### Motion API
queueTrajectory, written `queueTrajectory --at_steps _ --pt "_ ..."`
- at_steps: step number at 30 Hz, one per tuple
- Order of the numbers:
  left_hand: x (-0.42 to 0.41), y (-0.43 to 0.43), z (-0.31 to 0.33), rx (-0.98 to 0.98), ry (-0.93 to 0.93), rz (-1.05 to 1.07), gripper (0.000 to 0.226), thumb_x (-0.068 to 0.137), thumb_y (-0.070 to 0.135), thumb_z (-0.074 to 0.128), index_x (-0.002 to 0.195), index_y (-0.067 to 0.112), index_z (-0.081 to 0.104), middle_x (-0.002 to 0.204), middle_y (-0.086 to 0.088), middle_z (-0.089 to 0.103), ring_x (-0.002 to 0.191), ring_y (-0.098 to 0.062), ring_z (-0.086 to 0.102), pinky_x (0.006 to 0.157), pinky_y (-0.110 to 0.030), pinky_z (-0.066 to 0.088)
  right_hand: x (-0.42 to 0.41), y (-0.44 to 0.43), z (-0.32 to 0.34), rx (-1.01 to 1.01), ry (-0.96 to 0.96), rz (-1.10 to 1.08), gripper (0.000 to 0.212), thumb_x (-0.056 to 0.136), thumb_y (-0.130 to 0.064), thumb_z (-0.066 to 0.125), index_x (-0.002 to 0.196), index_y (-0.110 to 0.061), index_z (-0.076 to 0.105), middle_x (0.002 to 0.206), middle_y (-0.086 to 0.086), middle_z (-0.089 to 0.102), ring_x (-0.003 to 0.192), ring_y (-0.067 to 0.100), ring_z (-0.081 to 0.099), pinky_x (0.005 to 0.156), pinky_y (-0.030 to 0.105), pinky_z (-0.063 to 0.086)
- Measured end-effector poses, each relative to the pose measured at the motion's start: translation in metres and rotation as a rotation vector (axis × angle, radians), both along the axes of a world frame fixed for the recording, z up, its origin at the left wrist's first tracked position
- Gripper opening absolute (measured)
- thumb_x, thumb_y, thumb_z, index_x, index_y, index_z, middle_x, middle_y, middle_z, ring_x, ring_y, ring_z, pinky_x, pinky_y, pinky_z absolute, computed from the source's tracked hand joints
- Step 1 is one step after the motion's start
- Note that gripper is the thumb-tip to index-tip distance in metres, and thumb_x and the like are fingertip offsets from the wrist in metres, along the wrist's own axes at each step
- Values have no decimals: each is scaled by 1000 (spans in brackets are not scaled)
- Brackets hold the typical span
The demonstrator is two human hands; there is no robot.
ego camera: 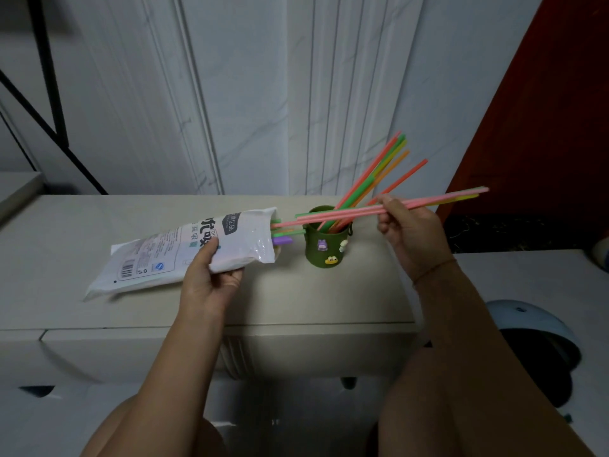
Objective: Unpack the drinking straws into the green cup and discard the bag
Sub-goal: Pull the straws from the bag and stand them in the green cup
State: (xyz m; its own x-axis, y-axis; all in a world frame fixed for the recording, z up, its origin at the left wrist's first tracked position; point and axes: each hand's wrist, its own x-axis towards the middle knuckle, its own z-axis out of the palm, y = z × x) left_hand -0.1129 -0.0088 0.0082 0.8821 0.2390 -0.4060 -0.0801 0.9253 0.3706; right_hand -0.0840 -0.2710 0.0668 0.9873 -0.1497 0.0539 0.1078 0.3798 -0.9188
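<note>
White marble-patterned wall panels [250, 94] are rising behind a cream cabinet top [329, 291], with a dark red panel [543, 110] standing at the right and a black metal frame [49, 94] crossing the left. A pale blue domed object [527, 318] is sitting lower down at the right.

One white plastic straw bag [158, 255] is lying sideways just above the cabinet top, its open mouth pointing at the one green cup [324, 249]. The left hand [211, 278] is gripping the bag near the mouth, thumb on top and fingers curled underneath. Large dark Chinese characters are running across the bag, partly covered by the thumb; I cannot read the smaller print. One barcode [127, 271] and one round blue mark [160, 266] are showing near the closed end. A few straw ends [283, 234], green, pink and purple, are poking out of the mouth.

The right hand [408, 232] is pinching a thin bundle of straws [438, 201] between thumb and fingertips, holding it almost level above the cup. At least three are showing, pink, green and yellow. Their left tips are lying by the bag mouth; whether all are clear of it I cannot tell. A thin red cord [435, 268] is circling that wrist.

The cup is standing upright on the cabinet top, just right of the bag. About six leaning straws [372, 173] are fanning out of it up and to the right: pink, green, yellow, orange and red. Three small charms are decorating its wall: one purple [322, 244], one white [343, 245], one yellow [331, 260].
</note>
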Motion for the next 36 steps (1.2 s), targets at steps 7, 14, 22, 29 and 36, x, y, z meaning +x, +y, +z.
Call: queueTrajectory --at_steps 7,14,22,29,36 --pt "3 2 0 22 11 -2 16 86 2 61 96 14 63 83 -4 76 85 -19 72 76 -45 57 7 -32 13 -113 -9 -185 10 89 -6 57 83 -2 64 57 -1 58 46 3 55 52 12 48" --pt "1 -7 -1 8 3 -19 21 86 1 60 102 14 63 86 -4 76 88 -17 72 78 -47 56 24 -24 5 -436 -43 -227 8 87 -9 61 80 -7 64 63 5 57 47 3 55 52 14 49" --pt "1 -15 -1 18 -6 -38 22 86 1 60 103 15 64 86 -4 76 77 -18 74 77 -47 56 36 6 -23 -469 38 -91 9 87 -7 62 88 1 63 64 7 58 43 -2 56 48 11 48" --pt "0 -23 -1 23 -13 -58 17 87 1 58 97 13 64 81 -4 76 72 -18 74 74 -45 57 38 7 -28 -442 -23 -247 15 88 -14 61 88 1 65 64 5 62 47 0 60 53 13 51" --pt "-1 -32 -1 9 -17 -74 21 85 -1 60 100 13 65 88 -6 76 80 -19 74 79 -48 55 42 16 -39 -489 60 -111 20 86 -9 63 93 10 65 64 8 62 47 2 61 56 15 55"
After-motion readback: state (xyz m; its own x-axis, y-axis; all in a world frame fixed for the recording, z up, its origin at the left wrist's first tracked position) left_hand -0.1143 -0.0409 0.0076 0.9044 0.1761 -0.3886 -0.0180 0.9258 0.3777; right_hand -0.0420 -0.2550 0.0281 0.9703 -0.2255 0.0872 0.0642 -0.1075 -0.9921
